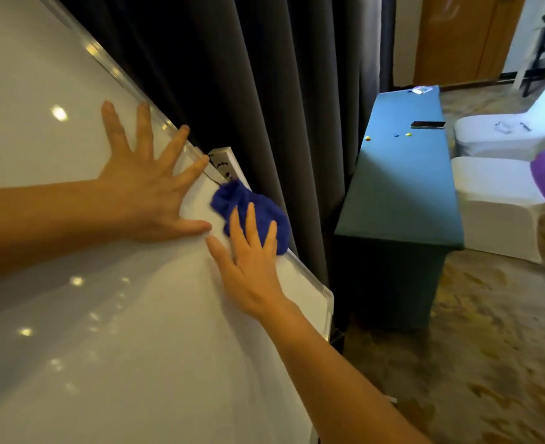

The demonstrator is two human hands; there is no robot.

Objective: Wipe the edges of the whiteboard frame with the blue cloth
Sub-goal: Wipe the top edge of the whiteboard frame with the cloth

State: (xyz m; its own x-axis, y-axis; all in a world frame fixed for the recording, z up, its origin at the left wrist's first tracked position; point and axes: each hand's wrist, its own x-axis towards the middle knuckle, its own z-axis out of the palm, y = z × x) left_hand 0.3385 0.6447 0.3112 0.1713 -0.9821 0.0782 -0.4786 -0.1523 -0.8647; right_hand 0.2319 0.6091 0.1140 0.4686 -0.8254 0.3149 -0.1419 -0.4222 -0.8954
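- blue cloth (252, 216) is bunched into a lump on the right-hand edge of the whiteboard frame (127, 81), just below a white block (229, 161) with a thin dark cable that sits behind the board.
- the right hand (248, 261) lies flat on the cloth with straight fingers, pressing it to the frame rather than gripping it. the left hand (146, 174) is spread wide and flat on the whiteboard (72, 315), holding nothing, its fingertips reaching the frame.
- risk: since the cloth is only pinned under straight fingers, a quick stroke could probably slide the hand off it and let it drop between the frame and the dark curtain (264, 91).
- risk: its upper tuft sits close to the cable, and pushing further up could snag it there.
- risk: the flat palm may ride on the board face, so the outer side of the edge could go unwiped.
- the frame edge runs diagonally in the head view, from upper left to lower right. the cloth's long axis roughly follows it, narrower tuft up-left, fuller end under the fingers.
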